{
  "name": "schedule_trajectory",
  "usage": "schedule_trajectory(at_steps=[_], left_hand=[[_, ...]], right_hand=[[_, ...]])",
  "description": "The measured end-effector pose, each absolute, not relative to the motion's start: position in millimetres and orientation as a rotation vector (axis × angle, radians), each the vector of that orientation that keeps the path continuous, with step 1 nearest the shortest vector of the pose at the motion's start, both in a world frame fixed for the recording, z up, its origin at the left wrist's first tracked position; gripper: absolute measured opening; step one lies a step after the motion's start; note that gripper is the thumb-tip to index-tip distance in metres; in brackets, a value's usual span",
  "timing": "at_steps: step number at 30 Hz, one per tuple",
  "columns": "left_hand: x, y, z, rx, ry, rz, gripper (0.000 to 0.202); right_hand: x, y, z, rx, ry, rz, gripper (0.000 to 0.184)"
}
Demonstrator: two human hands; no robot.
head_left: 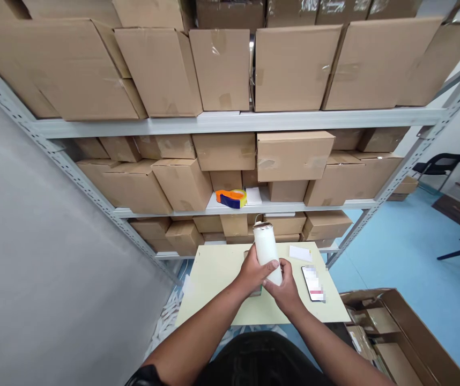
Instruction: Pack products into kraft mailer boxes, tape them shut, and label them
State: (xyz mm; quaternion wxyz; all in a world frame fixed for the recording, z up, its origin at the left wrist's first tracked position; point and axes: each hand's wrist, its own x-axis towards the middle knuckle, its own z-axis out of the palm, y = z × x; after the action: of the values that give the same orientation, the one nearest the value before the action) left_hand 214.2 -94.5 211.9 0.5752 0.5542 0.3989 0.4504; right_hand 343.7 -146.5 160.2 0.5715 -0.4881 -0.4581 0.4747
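Above the pale table (209, 273) I hold a white tumbler (267, 247), tilted, with a shiny rim and a darker top. My left hand (253, 272) wraps round its side, thumb across the front. Lower down, my right hand (286, 290) grips the tumbler near its base. Behind my hands, a flat boxy item (256, 292) lies on the table, mostly hidden. To the right rest a phone (313, 283) with a lit screen and a white card (300, 253).
A metal shelf (222, 122) full of cardboard boxes (296, 69) stands ahead. An orange and blue tape dispenser (231, 199) sits on its middle level. At lower right is a large open carton (427, 332) with boxes inside. A grey wall (53, 257) runs along the left.
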Motion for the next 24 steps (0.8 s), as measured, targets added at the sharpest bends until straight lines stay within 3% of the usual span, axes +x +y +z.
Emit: schedule_trajectory(at_steps=[7,13,19,24], left_hand=[[201,-93,224,1.316,0.725,1.053,0.078],[200,-96,226,1.316,0.871,1.043,0.074],[198,-99,235,1.259,0.723,1.136,0.069],[199,-100,233,1.357,0.883,1.070,0.063]], right_hand=[[332,-152,170,-0.807,-0.912,1.502,0.058],[330,-153,173,-1.082,-1.010,1.095,0.067],[327,-159,177,-0.842,-0.914,1.493,0.057],[328,-158,180,-1.057,-0.989,1.245,0.064]])
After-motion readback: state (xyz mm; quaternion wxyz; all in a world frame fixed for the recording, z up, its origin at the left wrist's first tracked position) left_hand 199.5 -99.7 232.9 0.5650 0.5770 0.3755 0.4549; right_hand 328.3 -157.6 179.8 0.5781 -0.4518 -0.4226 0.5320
